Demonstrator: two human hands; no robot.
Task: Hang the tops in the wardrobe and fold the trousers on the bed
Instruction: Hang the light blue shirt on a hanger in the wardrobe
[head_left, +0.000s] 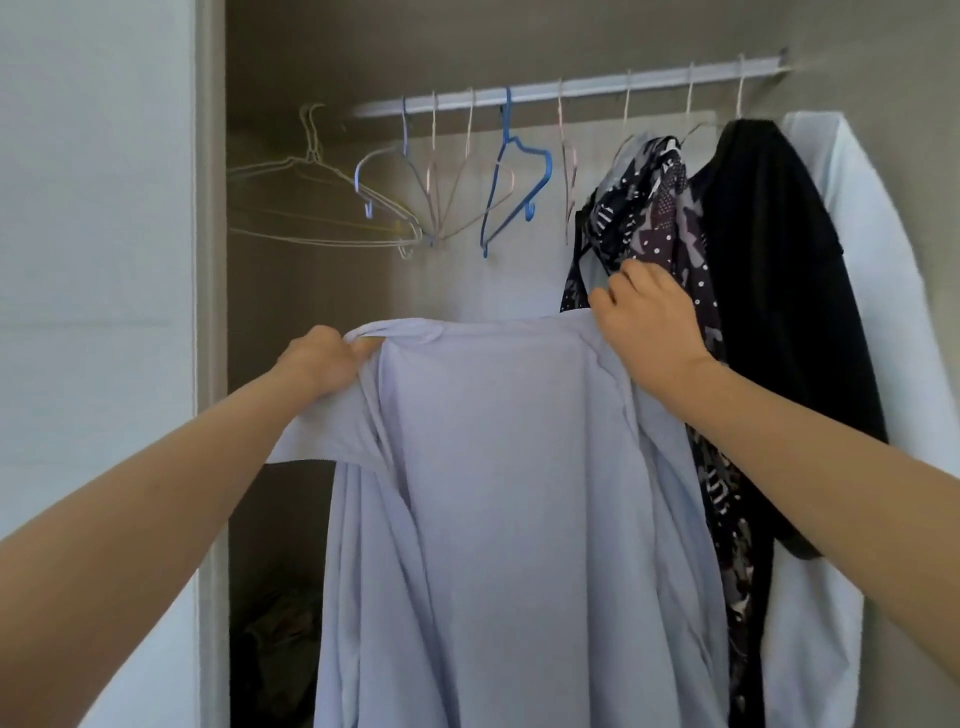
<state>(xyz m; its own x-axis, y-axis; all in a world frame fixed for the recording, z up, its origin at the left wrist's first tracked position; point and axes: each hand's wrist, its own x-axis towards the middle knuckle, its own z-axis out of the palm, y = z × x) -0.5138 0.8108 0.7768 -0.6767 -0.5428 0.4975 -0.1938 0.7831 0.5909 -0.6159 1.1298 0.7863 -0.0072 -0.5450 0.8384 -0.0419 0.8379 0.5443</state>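
Note:
A pale lilac top hangs spread out in front of the open wardrobe, held up by both my hands. My left hand grips its bunched left shoulder. At the right shoulder, my right hand grips the upper edge with curled fingers. The white rail runs across the wardrobe above. Several empty hangers hang on it, among them a blue one just above the top. The bed and trousers are out of view.
On the rail's right part hang a dark patterned top, a black garment and a white one. Wire hangers crowd the left end. The wardrobe's left frame stands beside my left arm. A dark heap lies low inside.

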